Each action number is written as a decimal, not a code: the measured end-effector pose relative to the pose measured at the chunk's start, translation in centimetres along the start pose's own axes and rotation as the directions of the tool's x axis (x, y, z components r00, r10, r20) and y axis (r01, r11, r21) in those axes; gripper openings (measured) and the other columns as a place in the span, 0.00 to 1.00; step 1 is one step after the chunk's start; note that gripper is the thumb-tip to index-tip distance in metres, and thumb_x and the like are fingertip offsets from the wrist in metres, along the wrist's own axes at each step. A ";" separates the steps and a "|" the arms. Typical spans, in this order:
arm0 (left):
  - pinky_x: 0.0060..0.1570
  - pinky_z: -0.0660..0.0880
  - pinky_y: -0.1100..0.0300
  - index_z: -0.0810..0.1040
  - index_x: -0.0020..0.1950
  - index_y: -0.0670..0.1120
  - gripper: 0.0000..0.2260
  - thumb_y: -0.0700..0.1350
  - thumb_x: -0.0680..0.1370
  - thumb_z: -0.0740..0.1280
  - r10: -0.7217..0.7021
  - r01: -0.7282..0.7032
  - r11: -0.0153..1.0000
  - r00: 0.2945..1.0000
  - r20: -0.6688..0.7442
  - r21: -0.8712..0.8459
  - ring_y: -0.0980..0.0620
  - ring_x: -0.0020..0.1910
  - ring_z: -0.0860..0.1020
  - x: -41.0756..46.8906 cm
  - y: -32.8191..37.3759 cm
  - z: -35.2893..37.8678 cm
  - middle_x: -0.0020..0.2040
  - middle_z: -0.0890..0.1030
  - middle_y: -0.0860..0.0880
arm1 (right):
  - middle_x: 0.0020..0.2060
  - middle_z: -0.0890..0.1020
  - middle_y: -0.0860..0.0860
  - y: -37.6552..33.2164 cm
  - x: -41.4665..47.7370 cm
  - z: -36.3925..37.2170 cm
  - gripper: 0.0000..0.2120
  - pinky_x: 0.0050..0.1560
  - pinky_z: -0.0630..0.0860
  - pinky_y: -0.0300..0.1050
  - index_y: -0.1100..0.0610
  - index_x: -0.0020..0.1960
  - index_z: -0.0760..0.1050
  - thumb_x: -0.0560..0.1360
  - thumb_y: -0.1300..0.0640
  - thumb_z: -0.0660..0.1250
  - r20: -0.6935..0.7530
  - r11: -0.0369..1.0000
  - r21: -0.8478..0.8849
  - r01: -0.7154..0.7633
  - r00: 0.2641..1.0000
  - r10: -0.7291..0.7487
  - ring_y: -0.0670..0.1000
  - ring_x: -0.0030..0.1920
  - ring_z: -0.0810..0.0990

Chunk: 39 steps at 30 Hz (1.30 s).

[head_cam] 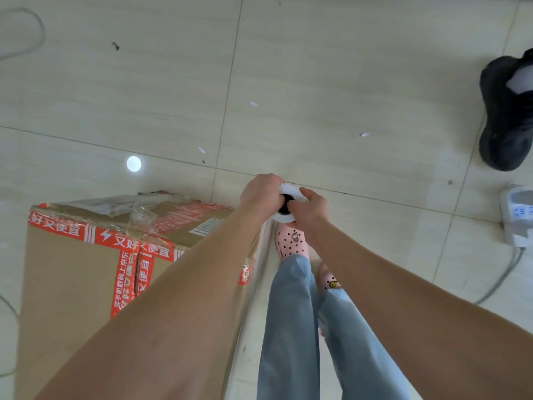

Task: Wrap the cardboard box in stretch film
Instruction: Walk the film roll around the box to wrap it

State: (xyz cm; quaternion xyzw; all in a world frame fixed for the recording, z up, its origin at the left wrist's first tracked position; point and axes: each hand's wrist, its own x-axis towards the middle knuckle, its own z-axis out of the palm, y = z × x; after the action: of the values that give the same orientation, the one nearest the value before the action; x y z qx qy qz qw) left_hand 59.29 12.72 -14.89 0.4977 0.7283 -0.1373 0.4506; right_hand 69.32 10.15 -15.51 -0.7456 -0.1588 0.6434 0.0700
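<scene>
A tall cardboard box [72, 269] sealed with red printed tape stands on the floor at the lower left, with clear film bunched on its top and stretched down its right side. Just past its far right corner both hands hold a white roll of stretch film [291, 194] upright, its dark core facing me. My left hand [261, 192] grips the roll from the left. My right hand [310, 207] grips it from the right, fingers at the core. A sheet of film [259, 272] runs from the roll down along the box's right edge.
My legs in blue trousers and pink clogs [291, 241] stand right of the box. Another person's black shoe [507, 111] is at the far right. A white power strip [519, 212] with its cable lies at the right edge. A grey cable [34, 30] loops at top left.
</scene>
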 end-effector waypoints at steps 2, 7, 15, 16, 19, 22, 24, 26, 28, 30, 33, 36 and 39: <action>0.34 0.65 0.60 0.70 0.34 0.45 0.06 0.38 0.71 0.63 0.021 -0.021 1.000 1.000 -0.001 0.012 0.42 0.42 0.78 -0.2 -0.4 -0.6 0.38 0.77 0.45 | 0.59 0.80 0.55 -0.5 -0.1 0.5 0.27 0.55 0.80 0.54 0.54 0.70 0.70 0.70 0.64 0.65 -0.012 1.000 -0.024 0.012 1.000 -0.013 0.56 0.55 0.81; 0.32 0.66 0.60 0.76 0.38 0.43 0.04 0.38 0.72 0.62 0.011 -0.013 0.999 0.999 -0.053 -0.034 0.45 0.38 0.75 0.3 -1.4 -1.1 0.36 0.77 0.47 | 0.56 0.79 0.55 -1.6 -0.4 1.1 0.25 0.54 0.80 0.54 0.53 0.69 0.70 0.72 0.63 0.65 -0.033 0.993 -0.098 0.060 0.997 -0.064 0.55 0.53 0.80; 0.24 0.65 0.61 0.71 0.32 0.42 0.10 0.41 0.73 0.65 -0.282 0.232 0.924 0.950 -0.135 -0.304 0.48 0.29 0.73 0.7 -4.7 -2.5 0.28 0.72 0.48 | 0.60 0.77 0.52 -5.0 -0.5 4.4 0.26 0.47 0.75 0.44 0.51 0.67 0.70 0.70 0.61 0.66 0.025 0.925 -0.320 0.204 0.978 -0.207 0.54 0.55 0.78; 0.24 0.66 0.61 0.71 0.33 0.42 0.10 0.42 0.73 0.66 -0.329 0.264 0.892 0.936 -0.125 -0.366 0.47 0.29 0.75 0.7 -5.3 -2.6 0.29 0.74 0.47 | 0.61 0.76 0.53 -5.2 -0.5 4.9 0.26 0.46 0.72 0.43 0.52 0.68 0.69 0.71 0.61 0.67 0.030 0.917 -0.335 0.218 0.975 -0.221 0.53 0.56 0.77; 0.20 0.70 0.67 0.74 0.43 0.39 0.12 0.48 0.77 0.65 -0.410 0.350 0.802 0.912 -0.019 -0.484 0.54 0.22 0.78 0.8 -6.2 -3.0 0.31 0.77 0.47 | 0.62 0.73 0.54 -5.5 -0.6 6.6 0.25 0.46 0.70 0.42 0.53 0.68 0.66 0.73 0.60 0.66 0.004 0.906 -0.368 0.210 0.975 -0.224 0.53 0.54 0.75; 0.26 0.71 0.62 0.73 0.46 0.40 0.11 0.48 0.77 0.65 -0.306 0.277 0.908 0.951 -0.048 -0.316 0.48 0.32 0.78 1.0 -6.3 -3.8 0.34 0.76 0.48 | 0.59 0.75 0.55 -6.0 -0.8 7.3 0.22 0.43 0.70 0.43 0.53 0.67 0.67 0.75 0.61 0.64 -0.008 0.906 -0.378 0.188 0.979 -0.206 0.53 0.47 0.75; 0.38 0.76 0.55 0.71 0.57 0.41 0.13 0.44 0.76 0.66 -0.157 0.127 0.977 0.972 -0.175 -0.171 0.44 0.43 0.78 1.2 -6.2 -4.6 0.45 0.77 0.45 | 0.57 0.77 0.55 -6.6 -0.7 7.2 0.21 0.40 0.69 0.41 0.52 0.67 0.68 0.75 0.62 0.63 0.005 0.895 -0.406 0.184 0.980 -0.199 0.52 0.43 0.74; 0.41 0.75 0.53 0.70 0.61 0.44 0.15 0.43 0.75 0.65 0.002 -0.004 1.000 0.969 -0.246 -0.008 0.43 0.47 0.77 1.5 -5.8 -5.3 0.52 0.75 0.45 | 0.57 0.78 0.55 -7.3 -0.6 7.0 0.21 0.37 0.69 0.40 0.51 0.67 0.69 0.76 0.62 0.63 0.014 0.875 -0.447 0.187 0.979 -0.202 0.52 0.42 0.75; 0.38 0.72 0.54 0.72 0.59 0.45 0.11 0.41 0.76 0.64 0.112 -0.081 0.988 0.960 -0.255 0.128 0.43 0.46 0.77 1.7 -5.2 -6.0 0.52 0.74 0.45 | 0.56 0.78 0.54 -8.0 -0.5 6.9 0.21 0.37 0.69 0.39 0.51 0.67 0.70 0.75 0.62 0.62 0.024 0.851 -0.491 0.188 0.979 -0.203 0.52 0.43 0.76; 0.38 0.73 0.53 0.74 0.55 0.44 0.08 0.40 0.76 0.63 0.126 -0.093 0.987 0.955 -0.267 0.135 0.43 0.45 0.78 2.1 -5.0 -6.6 0.50 0.75 0.45 | 0.56 0.79 0.54 -8.7 -0.4 7.0 0.22 0.41 0.70 0.41 0.50 0.67 0.71 0.75 0.62 0.62 0.040 0.829 -0.524 0.195 0.978 -0.205 0.53 0.46 0.77; 0.36 0.71 0.53 0.74 0.48 0.42 0.04 0.40 0.75 0.62 0.057 -0.047 0.998 0.954 -0.296 0.041 0.42 0.42 0.77 2.6 -5.2 -7.1 0.45 0.75 0.44 | 0.57 0.80 0.51 -9.2 -0.3 7.6 0.21 0.48 0.76 0.45 0.47 0.65 0.74 0.74 0.61 0.62 0.046 0.794 -0.557 0.241 0.964 -0.261 0.54 0.51 0.80; 0.34 0.66 0.56 0.70 0.42 0.43 0.04 0.42 0.73 0.63 -0.107 0.066 0.988 0.943 -0.314 -0.138 0.44 0.39 0.74 3.0 -5.7 -7.6 0.40 0.74 0.45 | 0.60 0.77 0.51 -9.6 -0.3 8.1 0.20 0.50 0.77 0.47 0.48 0.65 0.73 0.74 0.61 0.64 0.021 0.777 -0.549 0.308 0.934 -0.356 0.55 0.53 0.79; 0.30 0.64 0.59 0.71 0.40 0.43 0.06 0.44 0.72 0.66 -0.353 0.238 0.887 0.902 -0.249 -0.396 0.46 0.36 0.72 3.4 -6.1 -7.9 0.36 0.74 0.48 | 0.59 0.77 0.54 -10.7 0.1 8.7 0.23 0.45 0.73 0.44 0.50 0.68 0.68 0.74 0.58 0.65 -0.002 0.800 -0.545 0.251 0.954 -0.300 0.55 0.51 0.77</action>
State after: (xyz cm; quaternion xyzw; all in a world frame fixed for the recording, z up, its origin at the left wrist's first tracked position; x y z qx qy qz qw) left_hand 49.73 17.04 -14.71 0.3048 0.8712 0.0103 0.3848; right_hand 59.24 19.36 -13.66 -0.7314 -0.4365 0.5222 -0.0425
